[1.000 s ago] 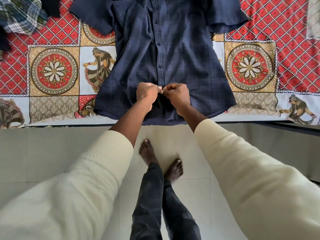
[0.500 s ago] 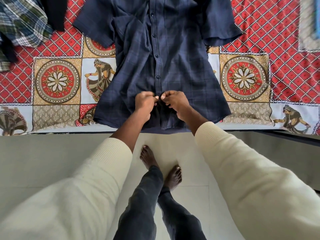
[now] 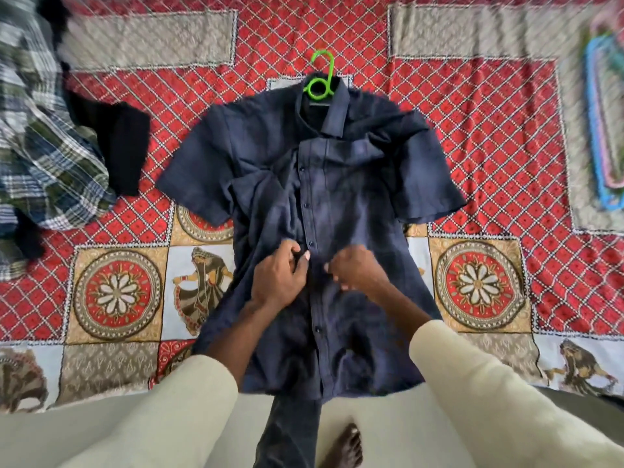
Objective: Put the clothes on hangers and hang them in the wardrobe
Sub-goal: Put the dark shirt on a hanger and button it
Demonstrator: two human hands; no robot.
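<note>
The shirt (image 3: 337, 204) lies face up on the bed (image 3: 489, 146), in the middle of the frame. Its long axis runs straight up and down the picture, collar at the top and hem at the bed's near edge. A green hanger (image 3: 320, 79) is already inside it; only the hook and neck loop poke out above the collar, pointing to the top of the frame.

Both hands are at the button placket, about halfway down the shirt. The left hand (image 3: 278, 278) pinches the cloth just left of the button line, thumb and fingers curled into it. The right hand (image 3: 358, 270) is curled on the placket edge just right of it, seemingly grasping the fabric, though blur hides the fingertips. They sit level, equally near, almost touching.

The likely step is fastening a button here. The hanger hook lies well up-frame from both hands, along the shirt's axis.

The shirt is dark navy, soft and matte, rumpled on its left panel. The bedspread is a stiff-looking printed cotton in red lattice. A plaid garment (image 3: 44, 157) lies at the upper left.
</note>
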